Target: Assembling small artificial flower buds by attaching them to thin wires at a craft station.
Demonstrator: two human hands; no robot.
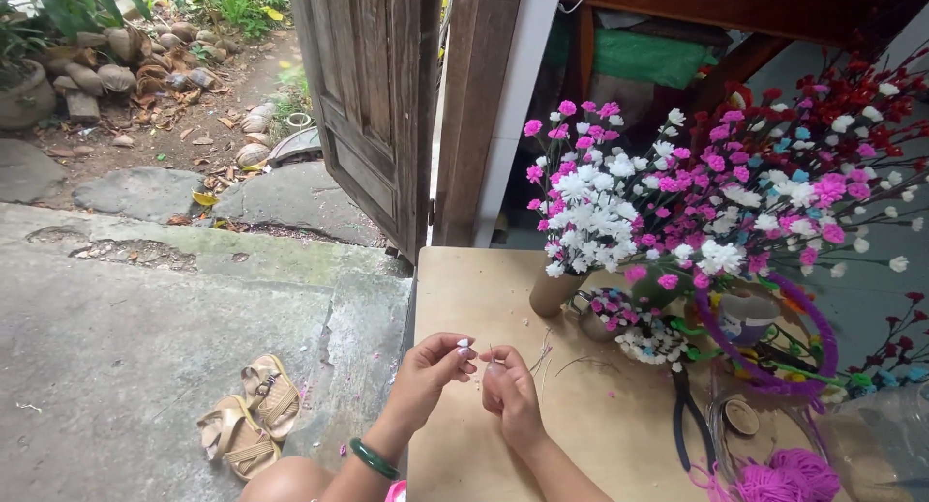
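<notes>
My left hand [428, 374] and my right hand [509, 394] meet over the near part of a low wooden table [484, 289]. Between their pinched fingertips they hold a thin wire stem [491, 355] with a tiny pale flower bud at the left fingertips. A green bangle [374, 458] sits on my left wrist. Loose bits of wire [556, 362] lie on the table just beyond my hands.
A brown vase [554, 291] of pink and white artificial flowers [619, 197] stands at mid-table, more flowers spreading right. A purple-rimmed basket [815, 357], black pliers [689, 420], tape roll [742, 415] and pink yarn [789, 473] lie right. Sandals [250, 415] rest on the concrete; a wooden door [373, 95] stands open.
</notes>
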